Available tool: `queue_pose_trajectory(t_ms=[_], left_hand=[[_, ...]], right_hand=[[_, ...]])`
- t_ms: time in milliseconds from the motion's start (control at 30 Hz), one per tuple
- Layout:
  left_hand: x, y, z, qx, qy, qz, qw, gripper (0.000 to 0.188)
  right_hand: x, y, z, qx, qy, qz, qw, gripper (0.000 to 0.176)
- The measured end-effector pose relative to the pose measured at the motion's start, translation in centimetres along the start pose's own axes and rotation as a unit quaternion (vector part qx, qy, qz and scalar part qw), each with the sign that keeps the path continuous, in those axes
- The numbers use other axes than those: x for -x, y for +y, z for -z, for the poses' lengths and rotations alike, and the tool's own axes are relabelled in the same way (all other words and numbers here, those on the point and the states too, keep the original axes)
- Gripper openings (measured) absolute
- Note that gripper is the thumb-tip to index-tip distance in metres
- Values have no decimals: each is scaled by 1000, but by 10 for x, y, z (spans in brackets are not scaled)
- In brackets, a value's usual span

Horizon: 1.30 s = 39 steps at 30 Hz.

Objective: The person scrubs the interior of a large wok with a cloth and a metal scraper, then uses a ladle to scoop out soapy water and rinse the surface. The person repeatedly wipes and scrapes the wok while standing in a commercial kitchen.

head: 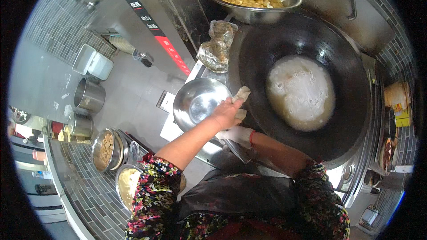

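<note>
My left hand (227,112) is bare and grips a beige cloth (242,95) between the steel bowl and the wok's rim. An empty stainless steel bowl (200,101) stands just left of that hand. My right hand (235,136), in what looks like a white glove, is just below the left, by the stove's edge. Its fingers are partly hidden, so its grip cannot be made out. A large dark wok (350,106) fills the stove to the right. Cloudy, foamy liquid (300,90) lies in its bottom.
Behind the wok sits a steel bowl (267,13) of yellowish-brown chunks. Crumpled clear plastic wrapping (215,50) lies against the wok's left rim. Bowls of brown pieces (106,148) and pale yellow food (128,186) stand at lower left, with steel pots (90,95) beyond.
</note>
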<state>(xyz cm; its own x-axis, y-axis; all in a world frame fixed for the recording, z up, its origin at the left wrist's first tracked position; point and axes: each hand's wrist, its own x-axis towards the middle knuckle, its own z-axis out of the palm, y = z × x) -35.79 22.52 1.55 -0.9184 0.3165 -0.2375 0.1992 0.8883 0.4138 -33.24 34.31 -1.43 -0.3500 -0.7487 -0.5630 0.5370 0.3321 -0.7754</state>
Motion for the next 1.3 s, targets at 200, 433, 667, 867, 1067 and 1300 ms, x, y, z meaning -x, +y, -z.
queue_pose_trajectory(t_ms=[200,433,667,867,1067,1300], left_hand=[[-8,-37,-4,227,82,-36,970,46],[41,-101,117,713,210,-13,669,41],[86,-235,130,738,256,67,621,45],[141,-352,103,764,252,126,580,40],[131,-391,88,793,208,131,557,42],[95,-385,110,788,165,123,580,41]], right_hand=[[47,-51,18,368,-108,48,922,39],[33,-150,28,151,294,170,928,27],[-168,-172,51,498,550,17,671,104],[-204,-208,50,372,631,-116,671,92],[-194,-189,95,249,708,-5,661,43],[-147,-194,91,-296,537,290,735,31]])
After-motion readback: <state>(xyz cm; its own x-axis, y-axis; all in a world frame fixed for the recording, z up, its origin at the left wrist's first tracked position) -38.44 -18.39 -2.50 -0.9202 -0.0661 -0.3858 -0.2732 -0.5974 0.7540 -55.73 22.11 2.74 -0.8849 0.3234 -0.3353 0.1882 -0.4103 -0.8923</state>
